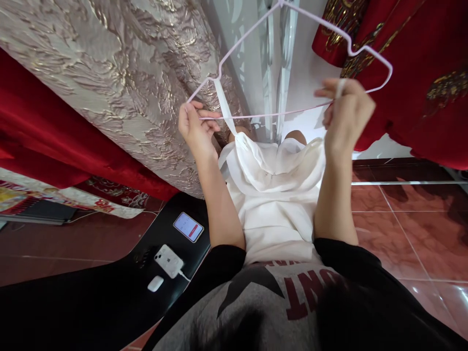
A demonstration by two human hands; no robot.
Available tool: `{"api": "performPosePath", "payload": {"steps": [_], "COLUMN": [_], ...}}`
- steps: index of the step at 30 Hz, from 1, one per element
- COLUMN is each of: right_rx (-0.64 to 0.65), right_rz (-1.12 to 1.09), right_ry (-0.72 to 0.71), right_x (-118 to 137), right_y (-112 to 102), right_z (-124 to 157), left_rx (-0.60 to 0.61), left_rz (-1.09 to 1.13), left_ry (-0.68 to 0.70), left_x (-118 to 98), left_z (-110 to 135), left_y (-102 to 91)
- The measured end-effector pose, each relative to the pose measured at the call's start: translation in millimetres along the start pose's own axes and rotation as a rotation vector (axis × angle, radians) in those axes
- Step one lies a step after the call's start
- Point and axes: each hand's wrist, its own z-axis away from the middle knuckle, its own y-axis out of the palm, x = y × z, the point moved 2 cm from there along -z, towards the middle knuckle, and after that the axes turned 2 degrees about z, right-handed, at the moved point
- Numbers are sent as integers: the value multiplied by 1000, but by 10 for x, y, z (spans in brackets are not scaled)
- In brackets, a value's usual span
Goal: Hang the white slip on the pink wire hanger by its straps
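My left grip (197, 124) pinches the wire hanger (365, 48) by its lower bar. My right grip (347, 117) is closed round one strap of the white garment (274, 195) — it hangs below the hanger, between my forearms.

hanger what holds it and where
The left hand grips the hanger by one end of its bottom bar; the right hand pinches the garment strap at the other.

A thin, smooth pale hanger (303, 29) carries matt white cloth garment (274, 195), above glossy red floor tiles (402, 219).
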Motion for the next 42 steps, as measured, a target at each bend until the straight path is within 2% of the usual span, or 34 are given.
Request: {"api": "performPosePath", "payload": {"steps": [3, 5, 8, 10, 12, 15, 20, 25, 31, 33, 36, 38, 40, 42], "right_rx": [-245, -284, -228, -152, -33, 130, 184, 281, 413, 375, 92, -13, 140, 363], "right_rz": [-88, -70, -25, -17, -2, 69, 279, 314, 481, 456, 218, -18, -94, 78], "right_ry": [-73, -113, -187, -200, -199, -220, -230, -223, -237, -310, -424, -441, -386, -269], "right_x": [-77, -177, -296, -307, -236, 3, 371, 432, 539, 573, 576, 512, 392, 226], "right_y": [-330, -548, -762, -793, -745, -625, -556, -535, -422, -396, -315, -167, 78, 325], "right_z": [-177, -302, -434, -477, -506, -574, -702, -665, -647, -612, -482, -351, -213, -72], "left_rx": [16, 6, -16, -11, -8, -10, -38, -53, -36, -32, -26, -21, -12, -18], "left_rz": [-15, 4, 31, 41, 46, 62, 59, 48, 53, 42, 31, 25, 7, -31], "left_ry": [14, 14, 16, -2, -29, -86, -139, -106, -91, -105, -94, -80, -66, -42], "left_x": [-31, -31, -35, -42, -48, -46, -45, -72, -93, -95, -92, -78, -55, -27], "left_z": [-22, -24, -19, -21, -24, -17, 35, 48, 58, 73, 82, 73, 59, 57], "left_y": [-10, -4, 4, -2, -15, -20, 30, 50, 39, 50, 60, 51, 32, 14]}}
